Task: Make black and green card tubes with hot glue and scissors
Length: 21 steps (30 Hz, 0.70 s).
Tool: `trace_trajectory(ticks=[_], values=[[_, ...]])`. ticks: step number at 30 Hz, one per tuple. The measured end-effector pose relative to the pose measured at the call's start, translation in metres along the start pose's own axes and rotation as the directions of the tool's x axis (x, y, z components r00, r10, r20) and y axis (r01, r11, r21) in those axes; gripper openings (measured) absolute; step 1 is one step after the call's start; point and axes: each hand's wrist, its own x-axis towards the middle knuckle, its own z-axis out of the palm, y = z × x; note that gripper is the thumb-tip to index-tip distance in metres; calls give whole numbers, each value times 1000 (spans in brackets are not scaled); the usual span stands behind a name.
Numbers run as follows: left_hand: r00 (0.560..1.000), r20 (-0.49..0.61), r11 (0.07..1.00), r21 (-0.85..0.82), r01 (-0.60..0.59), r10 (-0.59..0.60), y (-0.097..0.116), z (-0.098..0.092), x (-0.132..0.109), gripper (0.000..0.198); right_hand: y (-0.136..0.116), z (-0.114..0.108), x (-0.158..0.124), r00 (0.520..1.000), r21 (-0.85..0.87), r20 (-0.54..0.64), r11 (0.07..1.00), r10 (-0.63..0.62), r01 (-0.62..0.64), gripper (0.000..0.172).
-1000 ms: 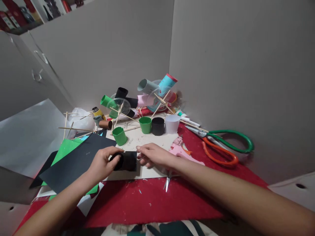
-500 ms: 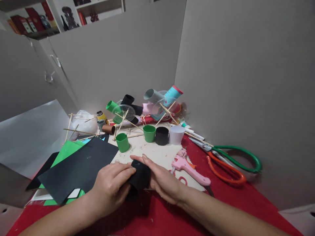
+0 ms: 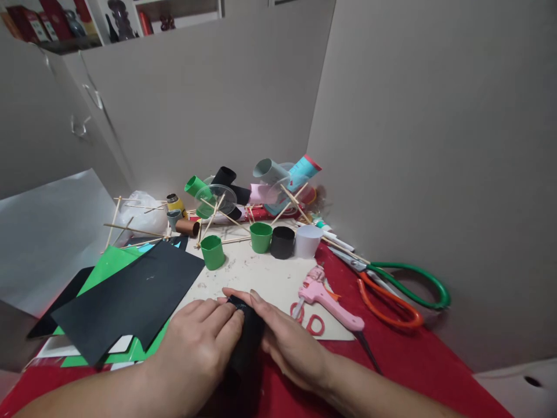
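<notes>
Low at the front of the table, a rolled piece of black paper is held between both hands. My left hand is closed on its left side, with the fingertips pressing near the top edge. My right hand lies along the other side, fingers fairly straight and bent around the roll. Part of the roll is hidden by the hands. Just beyond stand a green paper cup, a second green cup, a black paper cup and a white cup. To the right lies a pink glue gun.
Large scissors with green and orange handles lie at right, and small red-handled scissors beside the glue gun. Black paper sheets over green ones cover the left. Stick stands with paper tubes stand at the back, before a grey wall.
Both hands keep hold of the black roll, which now sits slightly lower and more upright. My left fingers have shifted along its top edge. The whole view has tilted a little.
</notes>
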Motion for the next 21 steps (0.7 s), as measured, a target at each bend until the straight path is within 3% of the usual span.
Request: trace_trajectory(ticks=[14, 21], values=[[996, 57, 994, 74, -75, 71, 3, 3, 0, 39, 6, 2, -4, 996, -4, 5, 996, -87, 87, 43], [990, 134, 998, 32, -58, 53, 1, 7, 2, 30, 10, 3, -3, 998, 45, -40, 998, -45, 46, 46]])
